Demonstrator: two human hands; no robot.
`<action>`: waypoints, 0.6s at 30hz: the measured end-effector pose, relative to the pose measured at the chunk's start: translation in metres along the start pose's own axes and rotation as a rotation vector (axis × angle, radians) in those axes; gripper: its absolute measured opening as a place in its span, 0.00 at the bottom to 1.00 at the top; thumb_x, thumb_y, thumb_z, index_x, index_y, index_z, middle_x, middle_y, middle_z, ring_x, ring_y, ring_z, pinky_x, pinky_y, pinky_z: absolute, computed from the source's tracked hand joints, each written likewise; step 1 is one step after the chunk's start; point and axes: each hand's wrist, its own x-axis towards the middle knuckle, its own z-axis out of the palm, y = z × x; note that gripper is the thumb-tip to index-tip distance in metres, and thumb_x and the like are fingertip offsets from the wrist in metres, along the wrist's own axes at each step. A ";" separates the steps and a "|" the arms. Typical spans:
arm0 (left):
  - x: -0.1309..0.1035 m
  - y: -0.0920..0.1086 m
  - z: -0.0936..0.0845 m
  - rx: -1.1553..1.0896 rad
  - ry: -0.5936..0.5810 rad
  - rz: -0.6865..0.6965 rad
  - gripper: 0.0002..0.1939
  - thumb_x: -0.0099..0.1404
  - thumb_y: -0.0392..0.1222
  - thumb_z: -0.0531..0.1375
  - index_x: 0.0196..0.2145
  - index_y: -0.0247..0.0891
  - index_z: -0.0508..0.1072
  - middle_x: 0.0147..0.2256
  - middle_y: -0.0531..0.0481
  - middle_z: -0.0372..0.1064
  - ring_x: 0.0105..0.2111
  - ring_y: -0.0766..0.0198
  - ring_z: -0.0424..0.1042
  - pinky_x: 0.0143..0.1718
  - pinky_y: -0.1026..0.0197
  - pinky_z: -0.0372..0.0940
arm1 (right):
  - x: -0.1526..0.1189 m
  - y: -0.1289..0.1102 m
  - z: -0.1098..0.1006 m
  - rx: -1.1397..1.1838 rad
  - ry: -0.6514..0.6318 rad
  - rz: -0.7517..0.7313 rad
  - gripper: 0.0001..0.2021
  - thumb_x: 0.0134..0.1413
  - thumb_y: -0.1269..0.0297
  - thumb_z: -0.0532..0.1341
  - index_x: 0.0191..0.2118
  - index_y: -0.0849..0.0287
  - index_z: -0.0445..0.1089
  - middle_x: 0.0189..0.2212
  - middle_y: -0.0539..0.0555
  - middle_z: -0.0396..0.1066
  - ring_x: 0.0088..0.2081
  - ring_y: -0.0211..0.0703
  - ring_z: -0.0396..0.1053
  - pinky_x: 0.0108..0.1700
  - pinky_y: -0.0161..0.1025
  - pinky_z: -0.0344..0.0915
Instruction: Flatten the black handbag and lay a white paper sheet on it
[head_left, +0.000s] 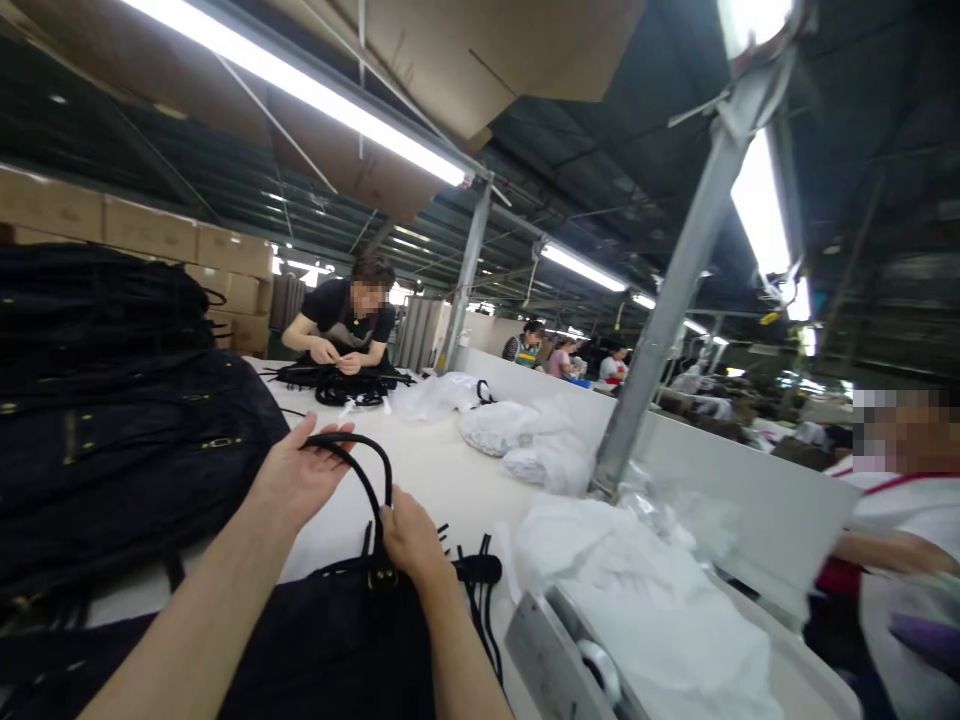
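Observation:
A black bag point(337, 640) lies in front of me at the table's near edge, with brass-coloured fittings at the foot of its handle. Its black cord-like bag handle point(379, 455) rises in a loop. My left hand point(304, 475), palm turned up, holds the loop's far end loosely between thumb and fingers. Lower down, my right hand point(411, 530) is closed around the handle just above the fitting. Thin black straps point(487, 610) stick out beside the bag on the right.
A tall pile of black bags point(135, 430) stands at left. Across the white table point(420, 450), a co-worker point(352, 320) handles black pieces. White plastic bags point(630, 590) and a grey metal fixture point(559, 660) lie at right, near a slanted post point(675, 290). Another person point(892, 540) is beyond the partition.

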 end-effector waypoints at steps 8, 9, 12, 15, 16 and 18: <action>-0.057 -0.020 -0.010 -0.069 -0.031 0.048 0.17 0.72 0.29 0.47 0.28 0.35 0.69 0.41 0.43 0.76 0.41 0.60 0.76 0.39 0.57 0.71 | -0.035 0.031 -0.173 0.029 -0.132 0.098 0.07 0.57 0.71 0.58 0.32 0.63 0.72 0.33 0.56 0.77 0.36 0.42 0.74 0.42 0.40 0.69; -0.058 -0.020 -0.010 -0.081 -0.012 0.043 0.17 0.72 0.30 0.47 0.28 0.36 0.68 0.40 0.43 0.76 0.42 0.60 0.76 0.40 0.57 0.71 | -0.038 0.044 -0.189 0.053 -0.147 0.152 0.08 0.58 0.71 0.56 0.32 0.63 0.72 0.32 0.55 0.76 0.32 0.40 0.74 0.38 0.38 0.70; -0.060 -0.017 -0.010 -0.033 -0.007 0.026 0.18 0.72 0.31 0.47 0.26 0.36 0.67 0.38 0.42 0.76 0.41 0.60 0.76 0.39 0.58 0.70 | -0.039 0.083 -0.198 0.093 -0.183 0.288 0.09 0.60 0.74 0.54 0.34 0.62 0.71 0.28 0.51 0.75 0.28 0.35 0.74 0.34 0.34 0.70; -0.061 -0.010 -0.012 0.081 -0.021 0.072 0.18 0.71 0.33 0.49 0.25 0.35 0.69 0.40 0.42 0.76 0.42 0.61 0.74 0.37 0.62 0.67 | -0.027 0.114 -0.156 0.065 -0.206 0.399 0.06 0.60 0.74 0.60 0.32 0.63 0.71 0.25 0.47 0.72 0.26 0.33 0.71 0.33 0.33 0.70; -0.061 -0.007 -0.014 0.126 0.001 0.090 0.17 0.71 0.33 0.50 0.26 0.35 0.71 0.40 0.43 0.76 0.40 0.62 0.73 0.34 0.64 0.66 | -0.021 0.122 -0.138 0.049 -0.205 0.436 0.05 0.60 0.72 0.62 0.32 0.64 0.71 0.25 0.47 0.72 0.26 0.33 0.71 0.32 0.33 0.71; -0.060 -0.002 -0.019 0.188 0.082 0.105 0.16 0.69 0.34 0.52 0.27 0.34 0.75 0.38 0.47 0.74 0.33 0.66 0.69 0.27 0.68 0.60 | -0.007 0.133 -0.106 0.028 -0.143 0.478 0.06 0.60 0.65 0.64 0.36 0.64 0.71 0.30 0.48 0.73 0.29 0.35 0.71 0.32 0.36 0.72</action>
